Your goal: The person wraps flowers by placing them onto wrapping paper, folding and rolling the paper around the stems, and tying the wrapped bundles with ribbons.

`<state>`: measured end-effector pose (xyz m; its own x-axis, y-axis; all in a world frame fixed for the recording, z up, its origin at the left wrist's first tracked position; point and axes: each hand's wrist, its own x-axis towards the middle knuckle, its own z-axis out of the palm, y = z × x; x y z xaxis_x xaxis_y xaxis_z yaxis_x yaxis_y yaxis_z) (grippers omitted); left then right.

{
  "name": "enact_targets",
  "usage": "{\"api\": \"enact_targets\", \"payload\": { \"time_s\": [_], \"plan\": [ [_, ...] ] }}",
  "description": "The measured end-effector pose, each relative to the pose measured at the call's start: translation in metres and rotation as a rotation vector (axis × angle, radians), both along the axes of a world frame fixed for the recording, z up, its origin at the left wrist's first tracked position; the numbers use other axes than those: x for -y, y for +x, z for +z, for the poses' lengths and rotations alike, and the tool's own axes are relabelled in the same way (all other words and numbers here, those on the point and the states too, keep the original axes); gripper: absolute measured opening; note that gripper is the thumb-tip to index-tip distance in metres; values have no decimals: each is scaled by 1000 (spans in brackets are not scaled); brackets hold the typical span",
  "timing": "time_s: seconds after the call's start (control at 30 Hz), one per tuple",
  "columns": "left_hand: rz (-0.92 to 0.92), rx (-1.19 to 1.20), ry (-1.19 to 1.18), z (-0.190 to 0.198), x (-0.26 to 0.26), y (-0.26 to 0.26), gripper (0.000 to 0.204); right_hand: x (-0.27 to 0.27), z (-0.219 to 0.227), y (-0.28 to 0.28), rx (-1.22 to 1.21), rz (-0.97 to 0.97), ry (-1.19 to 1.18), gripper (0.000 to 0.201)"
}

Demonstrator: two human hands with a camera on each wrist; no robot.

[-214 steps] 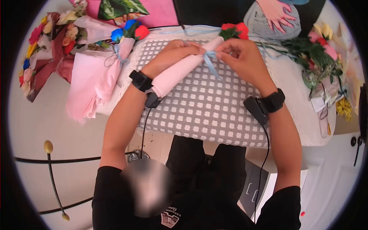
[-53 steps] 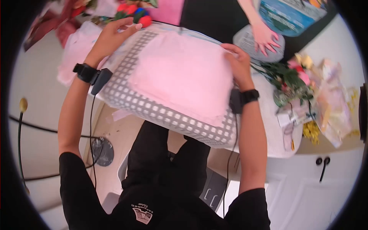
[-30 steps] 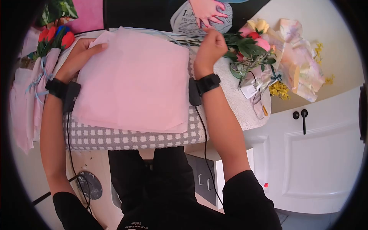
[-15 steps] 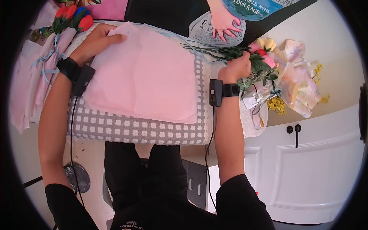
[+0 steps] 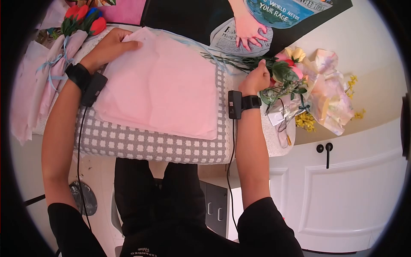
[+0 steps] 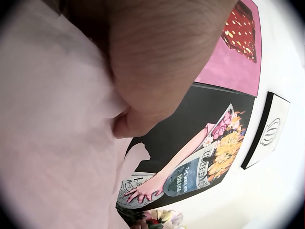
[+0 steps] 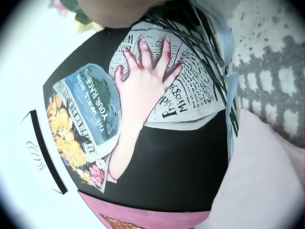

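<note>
Pink sheets of paper [image 5: 162,85] lie spread over a grey-and-white checked cushion [image 5: 150,145]. At their upper left corner the left hand [image 5: 109,49] pinches the paper, thumb on top. The left wrist view shows this hand [image 6: 162,57] close against the pale paper [image 6: 52,124]. The right hand [image 5: 256,80], fingers curled, is at the loose bunch of flowers [image 5: 284,70], beside the green stems [image 5: 239,60]; whether it grips a stem is hidden. In the right wrist view, part of this hand [image 7: 121,10] shows above the dark stems [image 7: 202,55].
Pink-wrapped tulips [image 5: 77,15] with blue ribbon [image 5: 52,63] stand at the left. A blue ribbon lies behind the paper. Patterned wrapping [image 5: 329,92] and yellow flowers [image 5: 305,121] are at the right, near a small white box [image 5: 276,118]. Dark artwork [image 5: 180,17] is behind.
The pink bundle seen earliest in both hands is gone from the cushion, where flat sheets lie. The right hand moved right to the flowers, then slightly back left; the left hand stays at the paper's corner.
</note>
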<state>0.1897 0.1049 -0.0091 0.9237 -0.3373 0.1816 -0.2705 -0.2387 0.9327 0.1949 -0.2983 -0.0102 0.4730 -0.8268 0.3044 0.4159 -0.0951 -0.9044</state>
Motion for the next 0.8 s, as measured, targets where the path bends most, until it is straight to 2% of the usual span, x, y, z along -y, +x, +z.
{"api": "enact_targets", "payload": {
  "time_s": [0.03, 0.17, 0.27, 0.37, 0.5, 0.6, 0.67, 0.7, 0.77, 0.8],
  "plan": [
    [14, -32, 19, 2, 0, -1, 24, -4, 1, -3, 24, -4, -87, 29],
    [31, -40, 7, 0, 2, 1, 24, 0, -7, 6, 52, 56, -138, 32],
    [29, -22, 32, 4, 3, -3, 24, -4, -10, 2, -112, 231, -60, 28],
    [22, -107, -22, -1, 3, -1, 24, -20, 0, -7, -144, 215, 29, 34],
    [13, -32, 21, -1, 1, 3, 25, -16, -5, 3, -65, 216, 16, 34],
    [20, -79, -27, -5, 2, 2, 25, -12, -11, 0, -74, 200, -27, 35],
    [21, -80, -26, -4, 3, 0, 25, -15, -7, 0, 5, 168, -201, 36],
    [27, -77, -21, -1, 3, 0, 25, -15, -1, 0, 13, 165, -200, 36],
    [32, -59, -3, 4, 2, 0, 25, -19, 3, 1, 32, 95, -477, 36],
    [32, -58, 8, 1, 2, -3, 25, -22, 4, -1, 24, 98, -478, 36]
  ]
}}
